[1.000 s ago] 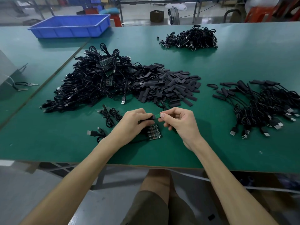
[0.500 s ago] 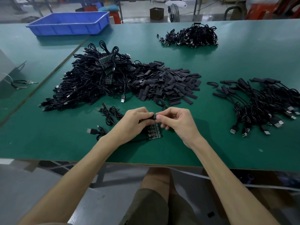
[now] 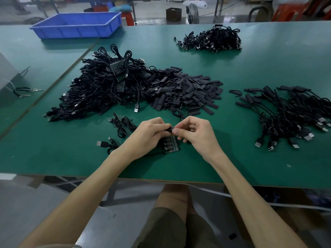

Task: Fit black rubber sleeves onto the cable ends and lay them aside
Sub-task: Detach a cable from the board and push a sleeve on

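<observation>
So here's our bench: both hands meet near the front edge of the green table [image 3: 250,158]. Our left hand [image 3: 150,134] has its fingers curled round a black rubber sleeve [image 3: 169,129], only the tip poking out past the thumb. Our right hand [image 3: 196,134] pinches the cable [image 3: 176,113] right at the sleeve's mouth, and the cable's thin loop sticks up just behind the knuckles. How far the end is in, we can't tell, since the fingers cover it.

A little circuit board panel [image 3: 171,145] lies on the table under both hands. Behind them sits the loose sleeve pile [image 3: 189,92], butting up against the big tangle of bare cables [image 3: 100,90] on its left. Off to the right is the sleeved cable heap [image 3: 293,111], well apart. A few stray cables [image 3: 121,124] lie just left of our left hand, and a blue bin [image 3: 77,24] sits at the far left.
</observation>
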### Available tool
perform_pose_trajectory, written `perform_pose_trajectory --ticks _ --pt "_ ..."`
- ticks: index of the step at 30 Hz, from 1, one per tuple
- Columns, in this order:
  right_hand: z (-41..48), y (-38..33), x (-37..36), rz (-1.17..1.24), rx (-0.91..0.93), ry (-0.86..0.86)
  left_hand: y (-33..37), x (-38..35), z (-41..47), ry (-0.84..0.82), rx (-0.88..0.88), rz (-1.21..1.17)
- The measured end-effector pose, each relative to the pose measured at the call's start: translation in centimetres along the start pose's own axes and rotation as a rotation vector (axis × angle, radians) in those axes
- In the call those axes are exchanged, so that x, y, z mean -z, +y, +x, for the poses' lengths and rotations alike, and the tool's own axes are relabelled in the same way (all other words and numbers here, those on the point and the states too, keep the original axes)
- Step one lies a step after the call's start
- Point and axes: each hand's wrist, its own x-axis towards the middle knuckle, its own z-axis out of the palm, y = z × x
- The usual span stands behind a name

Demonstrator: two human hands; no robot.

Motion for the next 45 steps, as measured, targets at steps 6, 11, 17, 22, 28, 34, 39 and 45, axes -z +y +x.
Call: perform_pose_trajectory --ticks 6,11,17,22,28,34,39,45 --pt "0.03 -0.22 0.02 -0.026 -0.01 -0.045 0.04 0.0 -0.03 -0.036 -0.018 0.045" --pt "-0.01 -0.23 -0.03 -0.043 -0.015 -0.045 -0.01 -0.01 -0.03 -0.016 -0.021 0.036" --pt "0.02 -0.26 -0.15 -0.015 0.018 -0.029 0.17 0.06 0.11 0.036 0.03 -0.011" --pt "-0.07 -0.16 -0.12 -0.04 0.024 -0.011 0.29 0.02 0.11 0.046 0.05 -0.025" --pt "-0.01 -0.32 -0.14 -0.027 0.013 -0.004 0.15 -0.03 0.1 0.036 0.047 -0.007" --pt "0.02 -0.48 -0.06 -0.015 0.005 -0.01 -0.01 -0.11 0.1 0.037 0.016 -0.01" --pt "-0.02 -0.36 -0.05 -0.026 -0.002 -0.015 -0.16 -0.21 0.06 0.048 -0.007 -0.012" --pt "0.06 -0.3 -0.05 -0.018 -0.002 -0.016 -0.24 -0.31 0.06 0.061 -0.017 -0.032"
